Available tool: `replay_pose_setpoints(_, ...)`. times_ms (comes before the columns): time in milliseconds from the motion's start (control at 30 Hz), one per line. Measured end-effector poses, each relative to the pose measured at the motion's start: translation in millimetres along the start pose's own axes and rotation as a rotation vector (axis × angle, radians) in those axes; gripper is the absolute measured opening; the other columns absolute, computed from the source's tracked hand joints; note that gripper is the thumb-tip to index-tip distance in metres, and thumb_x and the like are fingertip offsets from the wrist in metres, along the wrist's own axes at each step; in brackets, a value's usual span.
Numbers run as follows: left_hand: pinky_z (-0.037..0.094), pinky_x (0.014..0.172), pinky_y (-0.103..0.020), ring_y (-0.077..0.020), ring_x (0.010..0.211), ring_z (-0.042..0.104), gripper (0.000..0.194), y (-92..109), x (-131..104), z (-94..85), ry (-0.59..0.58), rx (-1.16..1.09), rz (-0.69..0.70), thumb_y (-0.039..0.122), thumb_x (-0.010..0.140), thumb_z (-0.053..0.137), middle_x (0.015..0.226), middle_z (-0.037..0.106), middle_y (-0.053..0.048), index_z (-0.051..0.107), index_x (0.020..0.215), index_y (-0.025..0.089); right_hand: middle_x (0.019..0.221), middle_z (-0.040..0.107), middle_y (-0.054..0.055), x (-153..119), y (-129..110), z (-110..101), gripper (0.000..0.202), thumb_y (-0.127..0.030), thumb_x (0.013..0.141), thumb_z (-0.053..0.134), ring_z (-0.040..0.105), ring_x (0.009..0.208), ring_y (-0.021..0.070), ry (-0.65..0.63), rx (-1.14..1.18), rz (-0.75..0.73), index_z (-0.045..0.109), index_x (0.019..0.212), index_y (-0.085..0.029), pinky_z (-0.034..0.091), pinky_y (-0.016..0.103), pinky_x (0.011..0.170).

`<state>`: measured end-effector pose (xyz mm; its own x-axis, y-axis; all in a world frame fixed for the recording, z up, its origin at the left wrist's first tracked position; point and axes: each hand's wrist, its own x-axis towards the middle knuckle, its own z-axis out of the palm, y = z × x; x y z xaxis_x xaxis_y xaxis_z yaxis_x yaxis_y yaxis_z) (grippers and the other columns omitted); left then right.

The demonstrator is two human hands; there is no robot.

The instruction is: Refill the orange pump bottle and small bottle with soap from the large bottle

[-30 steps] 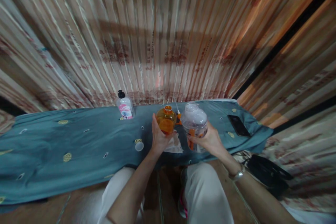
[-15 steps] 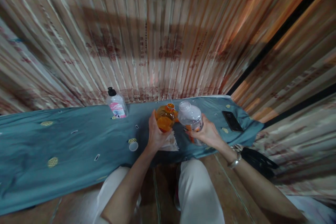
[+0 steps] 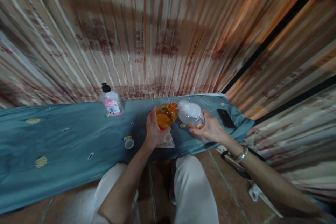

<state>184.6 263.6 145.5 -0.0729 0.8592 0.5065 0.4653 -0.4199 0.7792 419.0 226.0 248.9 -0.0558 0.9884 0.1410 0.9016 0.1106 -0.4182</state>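
Note:
My left hand (image 3: 153, 131) is wrapped round an amber plastic bottle (image 3: 166, 117) with orange liquid in it. That bottle leans to the right, its open mouth facing up and right. My right hand (image 3: 212, 127) grips a larger clear bottle (image 3: 193, 114) with an orange marking, tilted to the left. The two uncapped mouths are side by side; whether they touch I cannot tell. Beneath my left hand lies a pale crumpled wrapper or tissue (image 3: 167, 141), partly covered. A small round translucent cap (image 3: 129, 144) rests on the cloth to the left.
A pump-style bottle with a black top and pink label (image 3: 112, 105) stands at the back left of the teal cloth (image 3: 70, 143). A black phone (image 3: 226, 118) lies at the right. Pleated curtains (image 3: 168, 42) hang behind, and straps (image 3: 236, 166) show below the right edge.
The bottle mouths have come closer together. The amber bottle tilts more to the right and the clear one more to the left. My view has shifted slightly right.

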Motion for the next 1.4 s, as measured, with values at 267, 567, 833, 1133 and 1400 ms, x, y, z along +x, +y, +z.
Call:
replay_pose_setpoints(267,0.038,0.109,-0.054,-0.0356,0.127,0.049,0.100,2,-2,1.3,-0.017,0.037,0.013,0.024,0.062,0.079,0.135,0.052,-0.017,0.028,0.148,0.019,0.089,0.075,0.008,-1,-1,-10,0.084,-0.046,0.063,0.076,0.072,0.077,0.0289,-0.005,-0.114,-0.027,0.047,0.134,-0.012,0.050,0.032,0.065)
replay_pose_setpoints(567,0.038,0.110,-0.053,-0.0352,0.127,0.049,0.101,4,-3,2.5,-0.018,0.027,0.019,0.022,0.063,0.079,0.137,0.050,-0.017,0.026,0.149,0.019,0.096,0.074,0.010,2,0,-21,0.084,-0.046,0.064,0.075,0.073,0.081,0.0306,-0.036,-0.214,-0.060,0.046,0.135,-0.011,0.051,0.033,0.069)
replay_pose_setpoints(833,0.036,0.111,-0.054,-0.0349,0.128,0.047,0.101,1,-4,4.9,-0.029,0.029,-0.002,0.021,0.062,0.079,0.136,0.049,-0.017,0.027,0.148,0.019,0.094,0.075,0.009,4,1,-27,0.083,-0.045,0.066,0.075,0.073,0.083,0.0300,-0.052,-0.222,-0.100,0.045,0.137,-0.012,0.051,0.032,0.070)
replay_pose_setpoints(1133,0.037,0.111,-0.052,-0.0349,0.126,0.049,0.101,0,-3,5.4,-0.030,0.058,0.024,0.019,0.061,0.079,0.135,0.050,-0.018,0.027,0.148,0.015,0.087,0.074,0.010,3,-9,-39,0.080,-0.043,0.067,0.072,0.072,0.075,0.0289,-0.074,-0.276,-0.098,0.048,0.135,-0.009,0.050,0.031,0.064)
replay_pose_setpoints(1400,0.039,0.110,-0.054,-0.0344,0.126,0.050,0.105,-3,-3,7.2,-0.024,0.095,0.047,0.018,0.060,0.080,0.136,0.050,-0.017,0.024,0.148,0.019,0.086,0.074,0.008,6,-7,-46,0.081,-0.048,0.066,0.068,0.071,0.072,0.0273,-0.107,-0.324,-0.135,0.049,0.133,-0.007,0.048,0.029,0.060)
